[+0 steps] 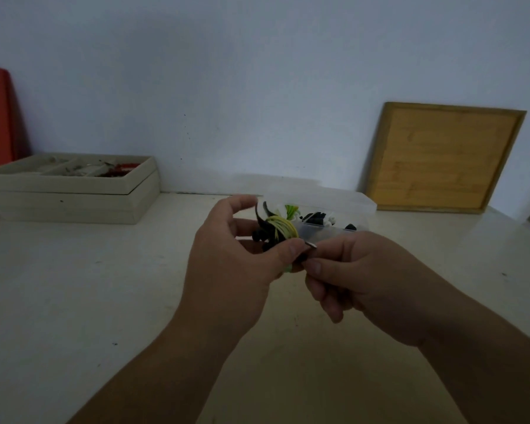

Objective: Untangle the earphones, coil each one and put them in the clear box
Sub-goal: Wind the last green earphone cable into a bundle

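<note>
Plug rightward from coil

left hand bare | right hand bare | forearms bare

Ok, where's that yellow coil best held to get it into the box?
Probably across the wound loops of the coil, pinched from the left as the left hand does, so the turns hold together. The right hand pinches the loose plug end; the box lies behind.
</note>
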Demonstrator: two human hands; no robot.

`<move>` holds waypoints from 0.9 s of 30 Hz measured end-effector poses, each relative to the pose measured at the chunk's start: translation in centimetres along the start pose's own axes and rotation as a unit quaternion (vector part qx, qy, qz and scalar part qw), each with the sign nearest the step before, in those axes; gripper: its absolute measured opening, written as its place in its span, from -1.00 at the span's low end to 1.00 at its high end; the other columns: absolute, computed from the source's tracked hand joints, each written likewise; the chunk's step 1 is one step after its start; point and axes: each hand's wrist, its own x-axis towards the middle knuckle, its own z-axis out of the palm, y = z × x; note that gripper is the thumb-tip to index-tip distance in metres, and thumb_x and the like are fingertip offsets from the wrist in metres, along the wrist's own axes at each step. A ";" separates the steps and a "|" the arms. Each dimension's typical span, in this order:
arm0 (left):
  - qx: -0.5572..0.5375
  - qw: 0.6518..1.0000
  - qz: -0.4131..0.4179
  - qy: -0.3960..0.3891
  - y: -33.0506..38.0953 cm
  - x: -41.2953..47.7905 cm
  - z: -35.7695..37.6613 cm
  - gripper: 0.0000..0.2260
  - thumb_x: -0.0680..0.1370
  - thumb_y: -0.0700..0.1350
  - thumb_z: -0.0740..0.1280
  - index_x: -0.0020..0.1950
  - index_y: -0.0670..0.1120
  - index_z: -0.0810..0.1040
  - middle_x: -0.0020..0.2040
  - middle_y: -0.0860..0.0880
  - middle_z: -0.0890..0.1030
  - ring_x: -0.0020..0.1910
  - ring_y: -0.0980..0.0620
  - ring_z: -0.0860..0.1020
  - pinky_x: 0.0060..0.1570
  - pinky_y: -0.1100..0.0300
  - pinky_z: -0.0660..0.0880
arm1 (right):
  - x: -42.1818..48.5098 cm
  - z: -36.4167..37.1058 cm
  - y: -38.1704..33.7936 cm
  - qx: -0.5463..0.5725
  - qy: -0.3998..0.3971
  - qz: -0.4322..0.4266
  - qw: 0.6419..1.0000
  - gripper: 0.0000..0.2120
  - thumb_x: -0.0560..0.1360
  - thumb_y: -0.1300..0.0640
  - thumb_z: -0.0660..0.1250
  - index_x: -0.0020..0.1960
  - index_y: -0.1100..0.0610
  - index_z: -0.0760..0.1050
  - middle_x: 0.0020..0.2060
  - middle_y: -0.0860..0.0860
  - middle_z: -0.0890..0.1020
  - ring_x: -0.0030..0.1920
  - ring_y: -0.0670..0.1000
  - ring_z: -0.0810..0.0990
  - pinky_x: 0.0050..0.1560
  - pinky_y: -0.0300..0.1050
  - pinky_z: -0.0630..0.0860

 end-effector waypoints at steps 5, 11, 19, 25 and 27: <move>-0.045 0.995 -0.064 -0.061 0.4 0.0 -0.2 -0.62 0.35 0.04 0.45 0.16 0.04 0.59 -0.09 -0.02 0.66 -0.21 0.09 0.69 -0.28 0.21 0.62 | 0.0 -0.2 0.1 0.005 0.010 -0.022 1.000 -0.75 0.59 0.27 0.25 -0.14 0.16 0.67 -0.42 0.08 0.57 -0.49 -0.02 0.48 -0.45 -0.25 0.41; -0.019 0.985 -0.149 -0.081 0.3 0.0 0.2 -0.59 0.50 0.23 0.27 -0.10 -0.11 0.64 -0.26 -0.03 0.62 -0.33 0.13 0.58 -0.32 0.21 0.59 | 0.1 0.1 0.3 0.034 0.007 -0.030 0.999 -0.77 0.60 0.23 0.23 -0.09 0.24 0.64 -0.38 0.09 0.58 -0.42 0.04 0.54 -0.37 -0.19 0.48; -0.020 0.974 -0.221 -0.039 0.7 -0.2 0.5 -0.46 0.60 0.29 0.08 -0.27 -0.12 0.52 -0.48 -0.05 0.54 -0.52 0.03 0.45 -0.49 0.19 0.40 | -0.2 0.5 -0.3 0.053 -0.010 -0.037 0.998 -0.67 0.61 0.23 0.19 -0.26 0.13 0.61 -0.23 0.16 0.68 -0.22 0.16 0.69 -0.17 -0.03 0.61; 0.011 0.973 -0.229 -0.009 0.6 0.2 0.2 -0.40 0.56 0.37 0.00 -0.38 -0.09 0.40 -0.57 0.01 0.36 -0.56 0.05 0.27 -0.50 0.24 0.20 | -0.6 0.8 -0.4 -0.059 -0.065 -0.073 0.993 -0.76 0.58 0.13 0.25 -0.18 0.16 0.61 -0.26 0.06 0.68 -0.22 0.06 0.70 -0.15 -0.12 0.61; 0.084 0.977 -0.195 -0.027 0.5 0.0 0.3 -0.39 0.56 0.35 -0.04 -0.38 -0.10 0.38 -0.55 0.01 0.38 -0.55 0.06 0.30 -0.47 0.22 0.24 | -0.6 1.0 -0.4 -0.076 -0.065 -0.084 0.991 -0.79 0.54 0.10 0.27 -0.19 0.13 0.61 -0.32 0.02 0.66 -0.28 0.02 0.67 -0.20 -0.16 0.57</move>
